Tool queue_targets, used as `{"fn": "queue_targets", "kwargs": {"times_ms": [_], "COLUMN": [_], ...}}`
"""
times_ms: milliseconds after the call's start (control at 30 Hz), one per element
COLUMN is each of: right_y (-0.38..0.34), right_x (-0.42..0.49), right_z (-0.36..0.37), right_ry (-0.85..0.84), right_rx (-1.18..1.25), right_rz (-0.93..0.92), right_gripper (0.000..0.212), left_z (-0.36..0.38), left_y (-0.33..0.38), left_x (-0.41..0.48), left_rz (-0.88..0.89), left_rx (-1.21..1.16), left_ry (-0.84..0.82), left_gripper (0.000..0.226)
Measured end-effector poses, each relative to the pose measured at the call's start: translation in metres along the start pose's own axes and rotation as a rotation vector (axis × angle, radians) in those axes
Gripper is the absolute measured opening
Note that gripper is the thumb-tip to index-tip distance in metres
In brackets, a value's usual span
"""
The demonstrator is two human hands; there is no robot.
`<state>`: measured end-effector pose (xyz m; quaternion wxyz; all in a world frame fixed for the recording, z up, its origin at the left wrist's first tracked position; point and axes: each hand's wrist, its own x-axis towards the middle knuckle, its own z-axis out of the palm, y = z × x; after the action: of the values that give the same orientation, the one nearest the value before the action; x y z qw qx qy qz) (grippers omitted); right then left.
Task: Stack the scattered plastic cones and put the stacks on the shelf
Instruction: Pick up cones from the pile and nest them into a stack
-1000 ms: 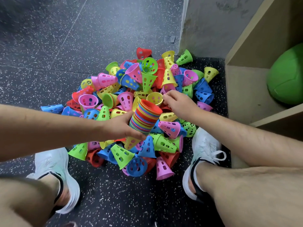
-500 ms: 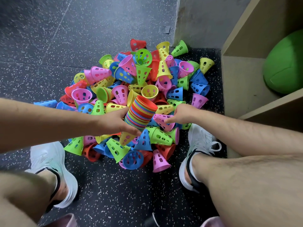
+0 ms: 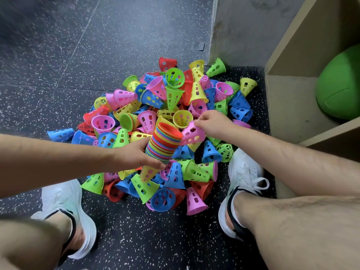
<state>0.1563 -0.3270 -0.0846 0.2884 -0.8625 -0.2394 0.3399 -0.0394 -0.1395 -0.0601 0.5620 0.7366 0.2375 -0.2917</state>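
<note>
The left hand [image 3: 132, 155] grips a tall stack of cones [image 3: 164, 143] over the pile [image 3: 172, 100] on the floor [image 3: 58, 55], and the right hand [image 3: 213, 121] pinches a pink cone [image 3: 191, 135] just beside its top.

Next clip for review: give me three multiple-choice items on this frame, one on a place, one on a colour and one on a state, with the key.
1. Where is the green ball?
A) among the loose cones
B) inside the shelf
C) under a shoe

2. What colour is the cone in the right hand?
A) blue
B) yellow
C) pink

3. What is the left hand doing?
A) gripping the cone stack
B) lying flat on the floor
C) reaching into the shelf

Key:
1 B: the ball sits in the wooden compartment at the right.
2 C: the fingers pinch a pink cone beside the stack's top.
3 A: the fingers wrap round the multicoloured stack.
</note>
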Motion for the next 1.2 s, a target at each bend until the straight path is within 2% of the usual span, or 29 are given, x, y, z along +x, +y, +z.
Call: {"fn": "queue_targets", "kwargs": {"times_ms": [167, 267, 333, 433, 533, 633, 733, 833, 1033, 1200], "right_y": [-0.011, -0.014, -0.016, -0.017, -0.015, -0.013, -0.012, -0.002, 0.036, 0.045], "right_x": [-0.004, -0.005, -0.004, -0.006, -0.009, -0.013, -0.017, -0.013, -0.005, -0.004], "right_z": [-0.005, -0.003, 0.000, 0.005, 0.011, 0.013, 0.007, 0.006, 0.024, 0.032], "right_ry": [0.334, 0.455, 0.478, 0.388, 0.197, 0.044, 0.028, 0.007, -0.321, -0.387], "right_rx": [0.127, 0.158, 0.145, 0.166, 0.102, 0.128, 0.153, -0.069, -0.778, -0.994], "right_rz": [-0.290, -0.464, -0.567, -0.699, -0.780, -0.660, -0.515, -0.403, -0.475, -0.464], "right_gripper": [0.020, 0.019, 0.016, 0.013, 0.012, 0.015, 0.021, 0.029, 0.048, 0.060], "left_z": [-0.004, -0.004, -0.004, -0.004, -0.002, -0.004, -0.006, -0.005, -0.001, -0.003], "left_y": [-0.005, -0.005, -0.004, -0.004, -0.003, -0.004, -0.006, -0.008, -0.007, -0.009], "left_x": [-0.001, -0.002, -0.002, -0.003, -0.003, -0.002, -0.001, 0.000, 0.002, 0.004], "left_rz": [-0.010, -0.012, -0.009, -0.007, -0.004, 0.001, -0.006, -0.008, -0.008, -0.014], "left_rx": [0.002, 0.005, 0.011, 0.009, 0.009, 0.000, 0.021, 0.029, 0.050, 0.047], "left_ry": [0.011, 0.020, 0.025, 0.039, 0.054, 0.062, 0.064, 0.045, 0.030, 0.021], "left_gripper": [0.059, 0.060, 0.058, 0.058, 0.056, 0.056, 0.060, 0.061, 0.061, 0.066]}}
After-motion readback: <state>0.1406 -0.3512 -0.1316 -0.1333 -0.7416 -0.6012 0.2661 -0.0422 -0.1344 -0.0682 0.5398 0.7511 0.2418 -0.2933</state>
